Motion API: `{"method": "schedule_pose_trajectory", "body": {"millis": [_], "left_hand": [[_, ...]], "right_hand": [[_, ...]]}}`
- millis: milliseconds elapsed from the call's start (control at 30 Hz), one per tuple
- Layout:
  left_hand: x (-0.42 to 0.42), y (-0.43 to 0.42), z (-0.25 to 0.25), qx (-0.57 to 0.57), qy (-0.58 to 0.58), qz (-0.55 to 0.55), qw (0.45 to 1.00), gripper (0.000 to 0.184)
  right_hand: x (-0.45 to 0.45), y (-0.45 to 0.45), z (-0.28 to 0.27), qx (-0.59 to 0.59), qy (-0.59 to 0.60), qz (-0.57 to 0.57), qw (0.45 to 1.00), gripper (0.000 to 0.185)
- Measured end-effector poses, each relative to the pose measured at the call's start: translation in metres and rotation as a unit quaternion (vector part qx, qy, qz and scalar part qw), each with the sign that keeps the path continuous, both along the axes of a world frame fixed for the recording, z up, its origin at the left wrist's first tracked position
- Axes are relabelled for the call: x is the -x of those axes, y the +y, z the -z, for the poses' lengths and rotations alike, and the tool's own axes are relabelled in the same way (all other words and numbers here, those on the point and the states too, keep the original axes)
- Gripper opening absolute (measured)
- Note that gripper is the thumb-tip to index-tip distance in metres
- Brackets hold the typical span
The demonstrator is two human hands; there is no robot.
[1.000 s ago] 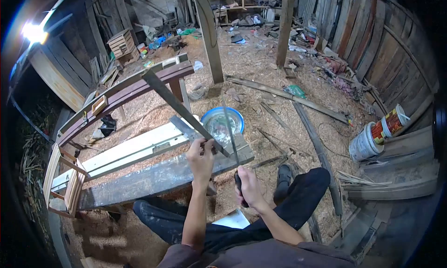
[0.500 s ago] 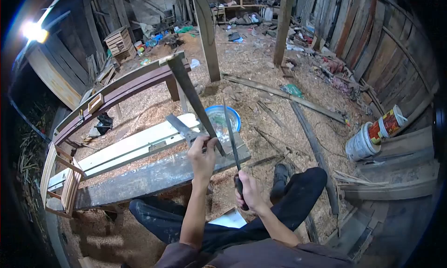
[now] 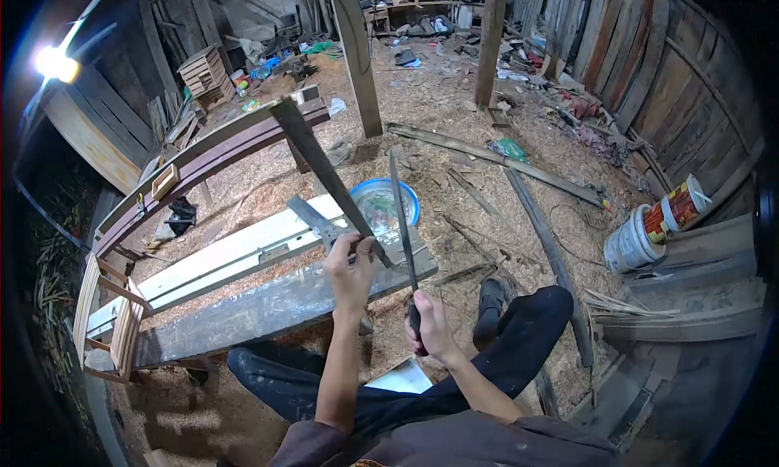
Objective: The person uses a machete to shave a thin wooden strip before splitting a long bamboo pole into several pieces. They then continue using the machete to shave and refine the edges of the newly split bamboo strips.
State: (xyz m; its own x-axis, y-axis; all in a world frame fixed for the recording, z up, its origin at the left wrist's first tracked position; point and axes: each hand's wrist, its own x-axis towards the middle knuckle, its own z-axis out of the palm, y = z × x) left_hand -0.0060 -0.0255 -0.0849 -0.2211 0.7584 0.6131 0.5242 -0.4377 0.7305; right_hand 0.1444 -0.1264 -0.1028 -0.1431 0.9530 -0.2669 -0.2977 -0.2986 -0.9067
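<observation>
My left hand point(image 3: 350, 276) is closed on a long narrow wooden strip point(image 3: 320, 171), which slants up to the left with its lower end by the grey plank bench point(image 3: 243, 317). Just behind the fingers, a flat grey piece point(image 3: 312, 217) points up to the left; whether the hand holds it too is hard to tell. In my right hand point(image 3: 434, 329) is the dark handle of a long-bladed tool point(image 3: 401, 215). Its blade stands nearly upright, right of the strip and apart from it. Beyond the bench end sits a blue-rimmed basin point(image 3: 414, 203).
White boards point(image 3: 219, 260) lie behind the bench. A slatted wooden frame point(image 3: 128, 329) stands at its left end. A long reddish beam point(image 3: 219, 146) runs farther back. Two posts rise ahead. Buckets point(image 3: 629, 248) stand at the right. Shavings cover the floor point(image 3: 438, 163).
The wooden strip's upper end has swung right, then back left. The blade has tilted slightly to the left. Both hands keep their hold, and the view has shifted slightly.
</observation>
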Motion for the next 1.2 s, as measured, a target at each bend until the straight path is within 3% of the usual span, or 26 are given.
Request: {"method": "schedule_pose_trajectory", "body": {"millis": [67, 100, 133, 200, 267, 333, 400, 467, 500, 533, 567, 600, 667, 733, 800, 900, 933, 1000, 1100, 1167, 1200], "left_hand": [[-0.001, 0.003, -0.002, -0.003, -0.004, -0.004, 1.0, 0.009], [0.0, 0.004, -0.002, -0.003, 0.0, -0.014, 1.0, 0.009], [-0.001, 0.004, 0.0, 0.001, 0.002, -0.023, 1.0, 0.009], [0.002, 0.002, 0.005, -0.002, -0.015, -0.017, 1.0, 0.009], [0.006, 0.011, 0.012, -0.004, -0.051, 0.008, 0.999, 0.008], [0.005, 0.004, 0.012, 0.007, -0.041, 0.007, 0.999, 0.007], [0.002, 0.004, 0.005, -0.006, 0.002, -0.009, 1.0, 0.009], [0.002, 0.007, 0.006, -0.003, -0.003, -0.002, 1.0, 0.01], [0.001, 0.007, 0.005, -0.007, 0.003, 0.002, 1.0, 0.01], [-0.001, 0.005, 0.005, -0.009, 0.008, 0.006, 1.0, 0.009], [-0.004, 0.003, 0.006, -0.007, 0.005, 0.006, 1.0, 0.009], [-0.006, 0.0, 0.005, -0.001, 0.002, 0.002, 1.0, 0.009], [-0.005, 0.009, 0.002, -0.005, 0.002, 0.0, 1.0, 0.009], [-0.006, 0.006, 0.011, -0.011, 0.013, 0.001, 1.0, 0.01], [-0.01, 0.004, 0.012, -0.001, -0.003, 0.001, 1.0, 0.01], [-0.012, 0.005, 0.003, -0.017, 0.009, 0.007, 1.0, 0.009], [-0.008, 0.008, 0.008, -0.018, 0.009, 0.006, 1.0, 0.009], [0.001, 0.013, 0.021, 0.019, -0.061, 0.029, 0.998, 0.008], [0.006, 0.014, 0.018, 0.011, -0.044, 0.036, 0.998, 0.006], [0.007, 0.01, 0.021, 0.007, -0.039, 0.043, 0.998, 0.005], [0.006, 0.005, 0.017, 0.008, -0.037, 0.04, 0.998, 0.005]], "right_hand": [[0.002, 0.004, 0.011, -0.078, -0.012, -0.004, 0.997, 0.052], [0.006, 0.012, 0.051, -0.169, -0.077, 0.022, 0.982, 0.053], [0.003, 0.013, 0.052, -0.166, -0.08, 0.02, 0.983, 0.053], [0.0, 0.013, 0.055, 0.171, 0.024, -0.056, 0.983, 0.052], [0.0, 0.021, 0.06, 0.146, -0.034, -0.045, 0.988, 0.052], [0.003, 0.012, 0.044, -0.009, -0.014, -0.008, 1.0, 0.053], [0.001, 0.008, 0.028, 0.037, 0.017, -0.011, 0.999, 0.054], [0.002, 0.011, 0.03, -0.055, 0.014, 0.007, 0.998, 0.051], [0.006, 0.016, 0.046, -0.157, -0.04, 0.034, 0.986, 0.052], [0.005, 0.019, 0.056, -0.157, -0.042, 0.033, 0.986, 0.052], [0.003, 0.019, 0.066, 0.024, -0.007, -0.017, 1.0, 0.054], [0.002, 0.019, 0.071, 0.204, 0.032, -0.064, 0.976, 0.056], [0.001, 0.021, 0.08, 0.161, 0.033, -0.054, 0.985, 0.055], [0.002, 0.011, 0.058, 0.062, 0.052, -0.031, 0.996, 0.055], [0.002, 0.012, 0.028, 0.063, 0.086, -0.024, 0.994, 0.055], [0.009, 0.021, 0.032, -0.083, 0.021, 0.005, 0.996, 0.055], [0.005, 0.024, 0.037, -0.085, 0.021, 0.004, 0.996, 0.055], [-0.008, 0.031, 0.04, 0.154, 0.077, -0.126, 0.977, 0.055], [-0.004, 0.027, 0.002, 0.089, 0.019, -0.081, 0.993, 0.054], [0.0, 0.021, 0.001, -0.026, 0.008, -0.029, 0.999, 0.052], [0.004, 0.017, 0.004, -0.024, 0.011, -0.032, 0.999, 0.052]]}}
